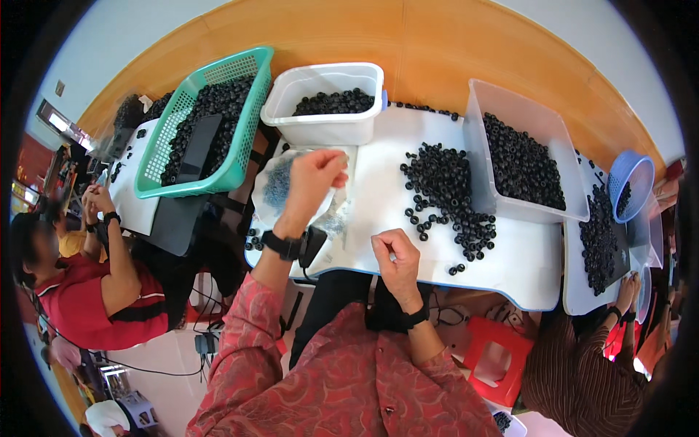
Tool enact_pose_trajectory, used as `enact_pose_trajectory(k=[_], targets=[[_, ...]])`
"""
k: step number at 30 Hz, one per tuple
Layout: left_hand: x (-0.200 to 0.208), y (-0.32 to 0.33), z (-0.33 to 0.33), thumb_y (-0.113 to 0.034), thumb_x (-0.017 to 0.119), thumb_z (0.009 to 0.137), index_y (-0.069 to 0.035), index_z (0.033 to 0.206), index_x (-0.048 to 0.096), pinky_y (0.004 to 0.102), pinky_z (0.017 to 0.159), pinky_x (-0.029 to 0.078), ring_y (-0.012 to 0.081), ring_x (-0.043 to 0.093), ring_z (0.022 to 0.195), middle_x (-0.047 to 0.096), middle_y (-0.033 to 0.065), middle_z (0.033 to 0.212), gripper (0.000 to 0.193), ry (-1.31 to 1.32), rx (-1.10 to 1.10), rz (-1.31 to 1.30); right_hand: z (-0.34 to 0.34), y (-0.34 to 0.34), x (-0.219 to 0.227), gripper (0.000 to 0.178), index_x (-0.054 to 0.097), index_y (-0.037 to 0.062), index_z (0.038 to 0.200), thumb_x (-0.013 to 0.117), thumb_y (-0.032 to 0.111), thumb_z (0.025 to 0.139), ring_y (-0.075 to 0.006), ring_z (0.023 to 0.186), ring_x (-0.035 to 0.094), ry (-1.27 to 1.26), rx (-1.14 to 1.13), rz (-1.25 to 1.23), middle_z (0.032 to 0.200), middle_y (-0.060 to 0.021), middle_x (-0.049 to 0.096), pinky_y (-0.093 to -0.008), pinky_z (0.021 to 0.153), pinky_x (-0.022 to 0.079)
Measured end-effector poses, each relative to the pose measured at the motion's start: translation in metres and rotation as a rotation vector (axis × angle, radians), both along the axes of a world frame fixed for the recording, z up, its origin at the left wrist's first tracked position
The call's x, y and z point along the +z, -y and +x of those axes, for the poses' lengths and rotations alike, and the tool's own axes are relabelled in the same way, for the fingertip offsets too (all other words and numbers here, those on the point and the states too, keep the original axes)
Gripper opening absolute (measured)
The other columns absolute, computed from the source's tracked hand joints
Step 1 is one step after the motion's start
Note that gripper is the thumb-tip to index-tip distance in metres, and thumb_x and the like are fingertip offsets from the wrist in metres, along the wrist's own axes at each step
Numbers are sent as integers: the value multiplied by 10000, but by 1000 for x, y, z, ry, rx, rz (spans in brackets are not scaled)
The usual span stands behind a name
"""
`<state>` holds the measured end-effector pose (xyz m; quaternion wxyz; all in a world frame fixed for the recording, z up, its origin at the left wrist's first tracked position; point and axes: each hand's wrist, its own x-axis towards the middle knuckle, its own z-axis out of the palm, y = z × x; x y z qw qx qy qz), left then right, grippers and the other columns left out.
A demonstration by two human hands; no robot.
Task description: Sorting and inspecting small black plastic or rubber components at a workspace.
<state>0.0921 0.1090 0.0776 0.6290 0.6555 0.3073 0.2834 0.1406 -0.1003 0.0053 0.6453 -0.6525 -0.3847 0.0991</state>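
Dozens of small black ring-shaped parts [444, 173] lie in a loose heap on the white surface [378, 200], right of centre and against the near-left side of the clear plastic tub [535, 209], which holds many more. I judge each one light and fairly stiff, probably moulded plastic or hard rubber, and not fragile. Their smooth, rounded sides look a little slippery and may roll when nudged, so I would pinch one across its outer wall between thumb and forefinger, leaving the hole clear. The stragglers at the heap's near edge look easiest to take singly.

No single part shows me a clear long axis: they are squat and round, and their holes face various ways, several upward. The heap itself is longer than it is wide, stretching from its far left end down toward the near right.

My right hand [398, 261] hangs near the heap's near-left side, thumb and forefinger curled into a loop. My left hand [318, 182] is raised over the white round dish [265, 212] of small bluish bits, fingers bent inward. For both, I cannot tell whether the grip is closed on something or loosely empty.
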Motion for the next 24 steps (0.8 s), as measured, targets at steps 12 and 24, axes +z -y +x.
enact_pose_trajectory(k=[12,24], targets=[[-63,87,31,-61,714,798,-77,1009,745,350,644,505,274,636,685,640,143,790,214,-190,-247,603,-3,13,-12,245,593,-21,707,629,87,924,-106,557,475,-199,-80,174,663,-51,562,-255,508,354],[-67,86,47,-76,755,757,-37,913,689,366,651,529,297,661,707,606,140,829,174,-248,-298,682,1,10,-9,237,559,-16,701,634,56,914,-159,530,470,-65,-42,133,652,-73,519,-291,503,376]])
